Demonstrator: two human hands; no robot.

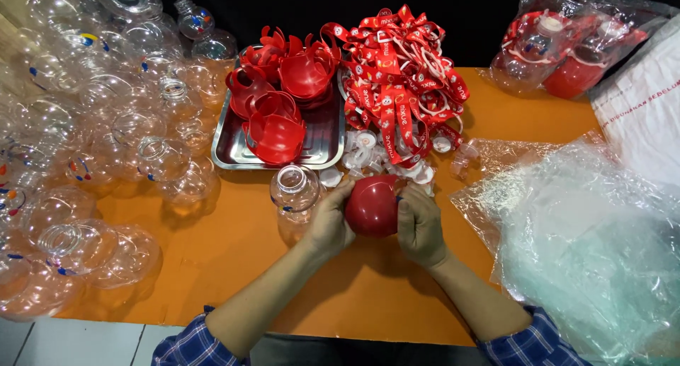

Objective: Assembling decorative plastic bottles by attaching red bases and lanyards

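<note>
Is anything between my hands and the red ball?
Nothing visible. The left hand and right hand both grip the red ball directly, one on each side. A clear bottle stands just left of the left hand.

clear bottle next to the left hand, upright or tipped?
Upright: the clear bottle stands on the orange table, its round open neck facing up, beside the left hand.

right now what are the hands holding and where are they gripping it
Both hands hold a red round shell between them: the left hand cups its left side, the right hand its right side.
</note>
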